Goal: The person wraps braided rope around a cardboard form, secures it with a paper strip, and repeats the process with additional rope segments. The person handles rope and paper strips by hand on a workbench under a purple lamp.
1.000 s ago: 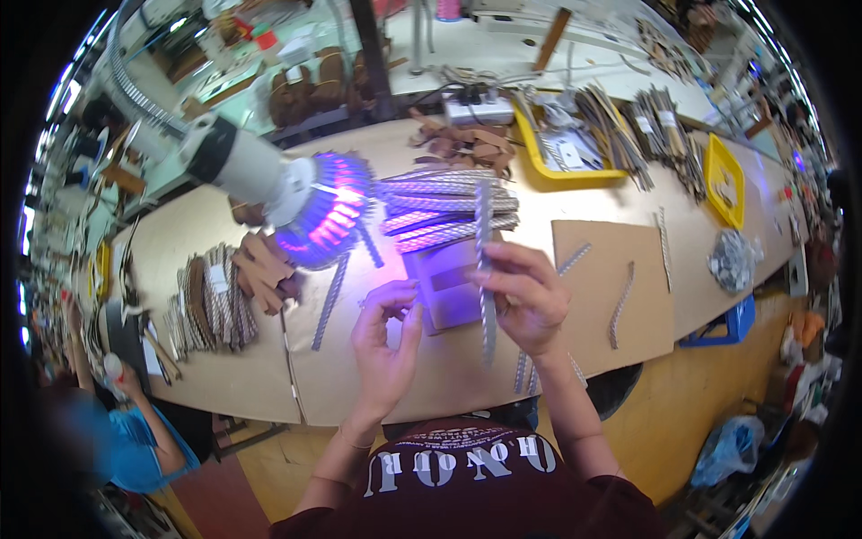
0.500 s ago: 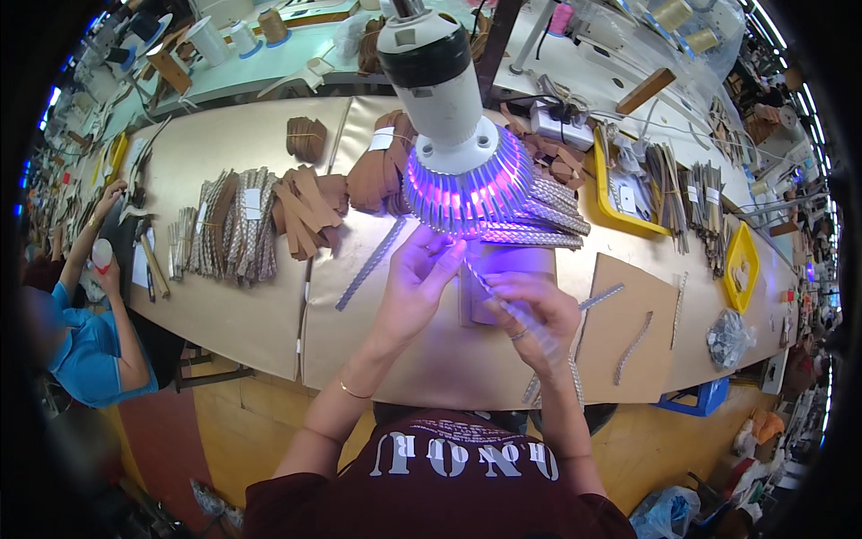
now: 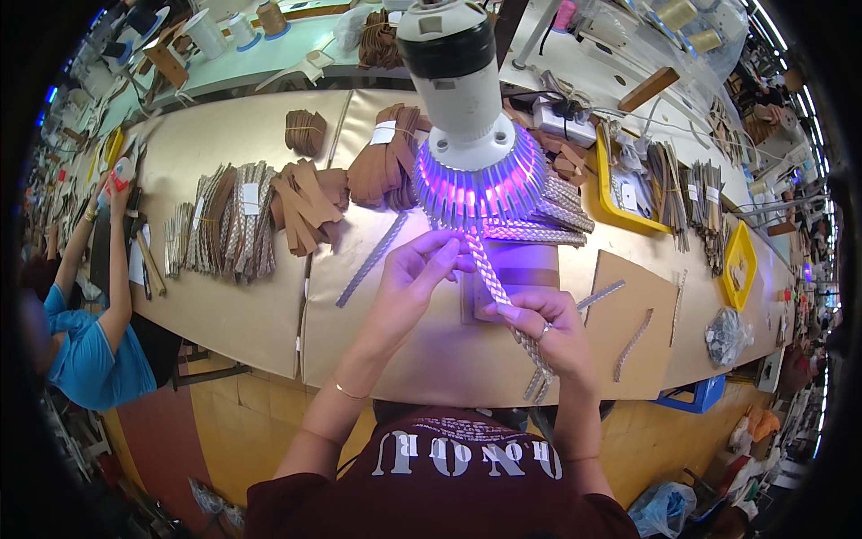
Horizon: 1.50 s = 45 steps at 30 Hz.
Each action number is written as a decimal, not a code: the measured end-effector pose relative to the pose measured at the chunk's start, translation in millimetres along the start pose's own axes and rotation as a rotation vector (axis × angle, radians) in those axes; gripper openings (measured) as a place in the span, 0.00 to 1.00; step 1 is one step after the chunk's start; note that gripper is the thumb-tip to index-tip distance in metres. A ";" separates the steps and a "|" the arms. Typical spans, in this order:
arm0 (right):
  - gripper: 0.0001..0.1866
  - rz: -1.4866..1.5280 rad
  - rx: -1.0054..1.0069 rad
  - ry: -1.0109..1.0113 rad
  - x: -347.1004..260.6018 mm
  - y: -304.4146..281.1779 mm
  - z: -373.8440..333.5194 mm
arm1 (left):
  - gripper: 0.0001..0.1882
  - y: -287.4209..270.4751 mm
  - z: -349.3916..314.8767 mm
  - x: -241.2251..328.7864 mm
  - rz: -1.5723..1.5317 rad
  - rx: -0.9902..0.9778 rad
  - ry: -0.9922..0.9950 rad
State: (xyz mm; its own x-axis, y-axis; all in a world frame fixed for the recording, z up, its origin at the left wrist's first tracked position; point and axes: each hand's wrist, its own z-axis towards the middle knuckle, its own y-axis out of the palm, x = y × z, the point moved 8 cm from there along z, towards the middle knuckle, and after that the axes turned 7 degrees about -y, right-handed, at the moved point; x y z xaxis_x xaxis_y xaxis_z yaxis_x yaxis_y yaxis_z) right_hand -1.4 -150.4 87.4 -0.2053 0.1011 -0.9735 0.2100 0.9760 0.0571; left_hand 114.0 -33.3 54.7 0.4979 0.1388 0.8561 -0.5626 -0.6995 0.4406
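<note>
A flat braided strap [image 3: 486, 269] runs slantwise under the lit purple lamp [image 3: 480, 184], its weave glowing in the light. My right hand [image 3: 549, 331] is closed on the strap's lower part, thumb on top, and the tail hangs below the fingers. At the strap's upper end, my left hand [image 3: 417, 278] pinches with thumb and fingers close beneath the lamp, which partly hides that end. Behind the strap lies a brown board [image 3: 530, 269], with more braided straps [image 3: 557, 216] beyond it.
Left are bundled braided straps [image 3: 238, 216] and brown strips [image 3: 305, 202]. A loose strap [image 3: 370, 260] lies beside my left hand. Right are a cardboard sheet [image 3: 628, 332], a yellow tray [image 3: 628, 216] and a plastic bag [image 3: 729, 337]. A co-worker in blue [image 3: 99, 350] sits far left.
The strap has turned from nearly edge-on to showing its flat braided face. My right hand has shifted slightly down and right, while my left stays near the lamp. The co-worker's arms have reached farther forward.
</note>
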 end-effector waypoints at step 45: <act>0.13 -1.080 0.301 0.064 -45.5 -36.8 20.5 | 0.25 43.4 -42.6 -59.0 0.785 0.249 0.489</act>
State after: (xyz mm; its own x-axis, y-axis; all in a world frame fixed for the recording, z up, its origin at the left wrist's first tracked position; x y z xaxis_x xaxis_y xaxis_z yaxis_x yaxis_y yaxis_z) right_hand 19.8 -194.9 125.1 -0.4665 -0.7514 -0.4667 0.1130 0.4727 -0.8739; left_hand 32.2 -41.9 34.8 -0.3239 -0.1955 0.9257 -0.4337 -0.8389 -0.3289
